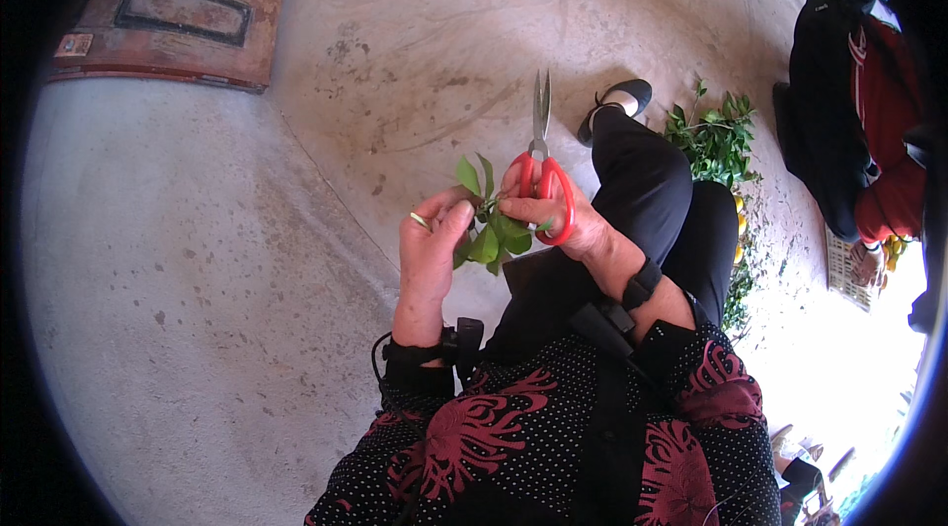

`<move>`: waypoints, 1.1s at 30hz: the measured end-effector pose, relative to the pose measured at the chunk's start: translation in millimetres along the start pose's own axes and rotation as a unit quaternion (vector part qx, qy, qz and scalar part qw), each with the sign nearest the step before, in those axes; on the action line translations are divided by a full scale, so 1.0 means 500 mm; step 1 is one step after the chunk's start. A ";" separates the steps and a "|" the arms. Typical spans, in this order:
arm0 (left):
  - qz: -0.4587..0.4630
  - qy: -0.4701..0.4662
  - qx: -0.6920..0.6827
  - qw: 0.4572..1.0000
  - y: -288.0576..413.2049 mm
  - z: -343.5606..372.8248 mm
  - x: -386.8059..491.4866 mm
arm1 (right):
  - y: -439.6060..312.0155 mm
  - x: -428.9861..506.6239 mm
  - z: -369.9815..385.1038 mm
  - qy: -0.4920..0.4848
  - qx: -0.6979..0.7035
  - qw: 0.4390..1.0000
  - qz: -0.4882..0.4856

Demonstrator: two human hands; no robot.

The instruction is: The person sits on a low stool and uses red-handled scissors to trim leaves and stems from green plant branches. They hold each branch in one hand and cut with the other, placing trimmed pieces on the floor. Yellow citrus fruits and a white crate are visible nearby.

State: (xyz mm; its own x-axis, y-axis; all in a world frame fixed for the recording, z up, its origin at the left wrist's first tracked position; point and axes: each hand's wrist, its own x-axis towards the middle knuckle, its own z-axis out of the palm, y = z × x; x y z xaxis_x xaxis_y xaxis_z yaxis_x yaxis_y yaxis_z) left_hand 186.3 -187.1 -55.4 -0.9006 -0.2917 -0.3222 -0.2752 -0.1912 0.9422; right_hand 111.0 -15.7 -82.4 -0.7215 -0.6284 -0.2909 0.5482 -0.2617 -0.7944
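Pinched between the thumb and fingers of my left hand [435,237] is a leafy green sprig [486,241], with a pale cut stem end showing past the fingers. My right hand [581,222] carries red-handled scissors [541,144], their handle loops around the fingers and the nearly closed blades pointing away from me. The right thumb and fingertip also touch the sprig's stem beside the left fingertips. Leaves spread above and below the two hands, over my lap. Part of the stem is hidden by the fingers.
Leafy branches [715,137] lie on the concrete floor [355,118] to the right of my knee, with yellow-orange fruits [738,222] nearby. Another person in dark and red clothing [837,96] reaches to a plastic crate [846,270] at right. A worn wooden door [185,7] stands upper left.
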 end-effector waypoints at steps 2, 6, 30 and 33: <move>0.011 -0.032 0.056 0.998 0.006 -0.005 -0.005 | 0.003 0.002 -0.002 -0.002 0.000 1.000 0.002; 0.066 -0.065 0.158 0.983 0.014 -0.015 -0.006 | 0.007 0.005 -0.001 -0.008 -0.012 1.000 0.000; 0.264 -0.028 0.454 0.851 0.042 -0.009 -0.025 | -0.001 -0.004 0.026 -0.022 -0.200 0.979 0.038; 0.251 -0.042 0.449 0.856 0.039 -0.012 -0.025 | 0.009 -0.003 0.024 -0.029 -0.249 0.967 0.040</move>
State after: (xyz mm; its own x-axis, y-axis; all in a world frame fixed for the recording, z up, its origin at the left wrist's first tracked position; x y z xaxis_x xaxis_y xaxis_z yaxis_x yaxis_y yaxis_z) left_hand 194.2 -192.7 -33.7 -0.9919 -0.0491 0.1170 0.0412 0.7476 0.6629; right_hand 119.6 -24.9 -79.1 -0.6517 -0.6761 -0.3437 0.3190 0.1668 -0.9330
